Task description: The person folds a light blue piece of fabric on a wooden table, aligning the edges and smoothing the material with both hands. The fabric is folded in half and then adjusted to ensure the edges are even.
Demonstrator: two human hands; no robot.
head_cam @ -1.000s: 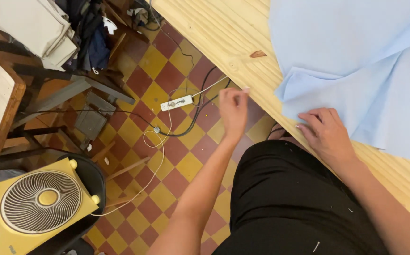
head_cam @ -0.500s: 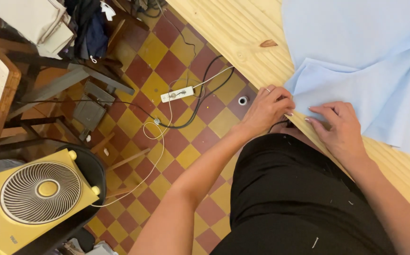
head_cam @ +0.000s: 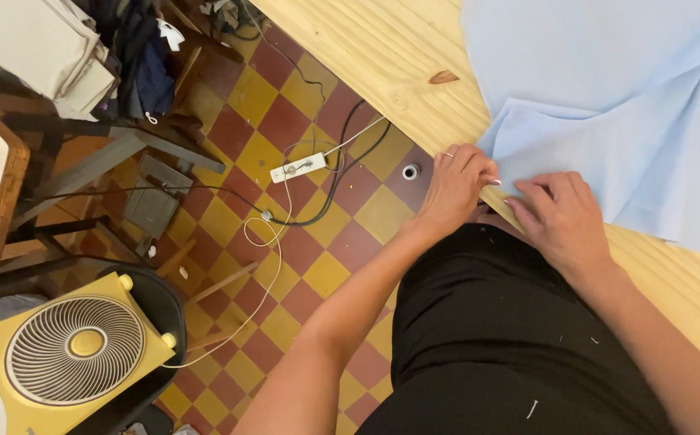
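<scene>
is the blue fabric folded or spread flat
Folded at the near corner: the blue fabric lies in overlapping layers where the left hand and right hand press it.

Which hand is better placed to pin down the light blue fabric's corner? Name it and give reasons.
Probably the left hand: its fingertips sit at the corner of the light blue fabric. The right hand rests beside it along the wooden table edge.

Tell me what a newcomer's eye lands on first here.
First, the pale blue fabric spread over the light wooden table at upper right, with the left hand and right hand meeting at its near corner. Next, the yellow fan at lower left, on the red-and-yellow checkered floor.
</scene>
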